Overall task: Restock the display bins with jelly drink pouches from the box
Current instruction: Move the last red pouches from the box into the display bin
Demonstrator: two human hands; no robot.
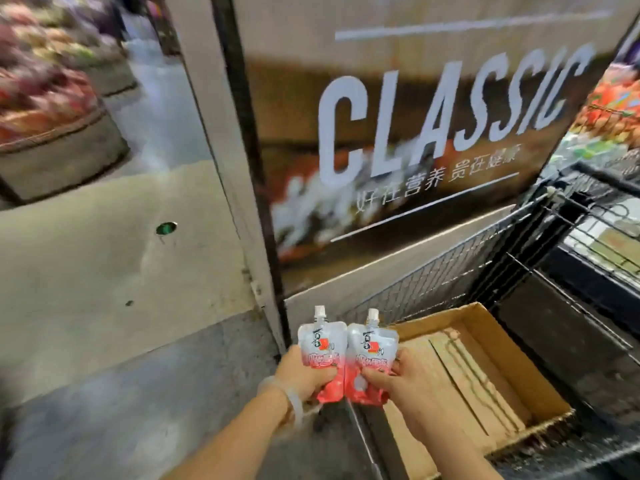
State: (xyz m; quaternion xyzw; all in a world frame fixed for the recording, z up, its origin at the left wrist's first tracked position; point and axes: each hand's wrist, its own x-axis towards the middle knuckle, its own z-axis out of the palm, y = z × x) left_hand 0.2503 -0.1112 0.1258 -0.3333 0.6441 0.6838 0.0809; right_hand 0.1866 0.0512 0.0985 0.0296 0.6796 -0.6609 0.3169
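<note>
Two jelly drink pouches stand upright side by side at the lower middle, white at the top and red at the bottom, each with a white spout cap. My left hand (302, 374) grips the left pouch (321, 344) by its lower part. My right hand (403, 382) grips the right pouch (372, 348) the same way. Just to the right lies the open cardboard box (498, 344); only its bare bottom flaps show inside. It sits in a black wire cart (450, 271).
A tall panel (415, 109) printed with "CLASSIC" stands straight ahead behind the cart. Black wire display bins (595, 220) with goods rise at the right. A produce stand (52, 109) sits at the far left. Grey floor (121, 271) stretches to the left.
</note>
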